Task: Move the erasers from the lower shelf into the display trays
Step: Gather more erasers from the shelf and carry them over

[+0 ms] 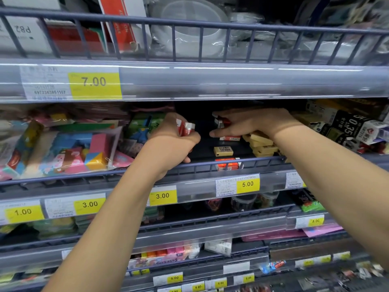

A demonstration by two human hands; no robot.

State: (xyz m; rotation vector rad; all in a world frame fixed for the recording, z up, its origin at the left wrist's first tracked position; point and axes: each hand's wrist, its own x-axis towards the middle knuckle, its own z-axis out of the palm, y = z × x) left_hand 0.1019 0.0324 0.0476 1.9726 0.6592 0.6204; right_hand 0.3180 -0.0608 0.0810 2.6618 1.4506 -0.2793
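Observation:
My left hand (172,142) grips a small bundle of red-and-white erasers (185,128) over the dark shelf tray (202,152). To its right, my right hand (250,123) reaches into the same tray and holds red-and-white erasers (221,121) near the back. Another red-and-white eraser (230,138) lies under that hand. A cream eraser (223,151) lies loose on the tray floor, with a stack of cream erasers (262,145) to its right. Red erasers (228,164) lean against the tray's front rail.
Bags of colourful erasers (69,148) fill the shelf to the left. Black and white boxes (349,127) crowd the right end. A wire rail (126,173) fronts this shelf. The price strip (210,81) of the shelf above hangs close over my hands. Lower shelves hold more stationery.

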